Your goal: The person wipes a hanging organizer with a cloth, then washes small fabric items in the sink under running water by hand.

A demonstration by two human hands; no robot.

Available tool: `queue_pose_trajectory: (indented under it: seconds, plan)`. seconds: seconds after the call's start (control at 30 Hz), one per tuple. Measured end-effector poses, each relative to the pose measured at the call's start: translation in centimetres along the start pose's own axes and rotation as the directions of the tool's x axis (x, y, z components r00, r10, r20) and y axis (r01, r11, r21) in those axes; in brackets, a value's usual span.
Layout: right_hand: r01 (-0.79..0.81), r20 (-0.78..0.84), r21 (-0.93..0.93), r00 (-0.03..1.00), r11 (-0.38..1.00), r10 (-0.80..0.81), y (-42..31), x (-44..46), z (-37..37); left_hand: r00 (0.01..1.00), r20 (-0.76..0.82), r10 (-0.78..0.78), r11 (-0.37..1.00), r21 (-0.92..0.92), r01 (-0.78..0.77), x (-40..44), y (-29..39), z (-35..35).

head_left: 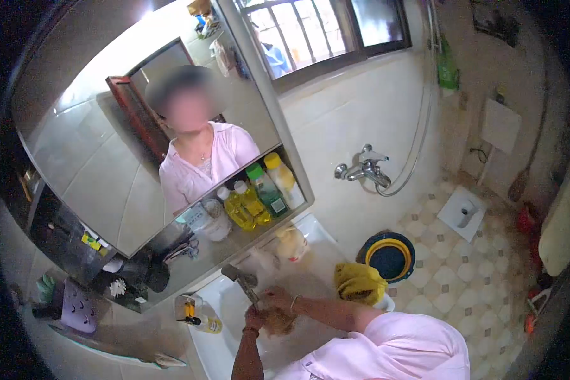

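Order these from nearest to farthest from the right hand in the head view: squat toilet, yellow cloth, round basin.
From the right hand:
1. Yellow cloth, just to the right of the hand in the picture.
2. Round basin, beyond the cloth, on the floor.
3. Squat toilet, farther right and higher in the picture.

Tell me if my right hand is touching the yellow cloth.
Apart. The head view shows it: the right hand is near the tap, with part of the sink visible between it and the yellow cloth.
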State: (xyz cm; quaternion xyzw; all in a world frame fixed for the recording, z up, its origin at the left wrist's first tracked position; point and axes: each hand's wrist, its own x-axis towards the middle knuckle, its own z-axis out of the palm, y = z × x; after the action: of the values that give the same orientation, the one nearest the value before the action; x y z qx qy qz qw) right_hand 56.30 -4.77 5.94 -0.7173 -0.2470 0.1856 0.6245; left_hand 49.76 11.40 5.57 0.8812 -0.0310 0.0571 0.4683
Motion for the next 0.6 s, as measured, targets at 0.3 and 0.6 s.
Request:
queue_pose_trajectory:
  seconds: [0.3,0.6]
  plan:
    - [0.086,-0.314,-0.255,0.935,0.963,-0.166,-8.5,-4.5,-9.8,0.993,0.114,-0.033,0.948,-0.310,0.067,4.3,-10.1,5.9]
    - [0.182,-0.158,-0.342,0.956,0.922,-0.247,-3.9,-4.7,-8.3,0.944,0.209,0.257,0.851,0.414,-0.324,4.1,-3.6,5.5]
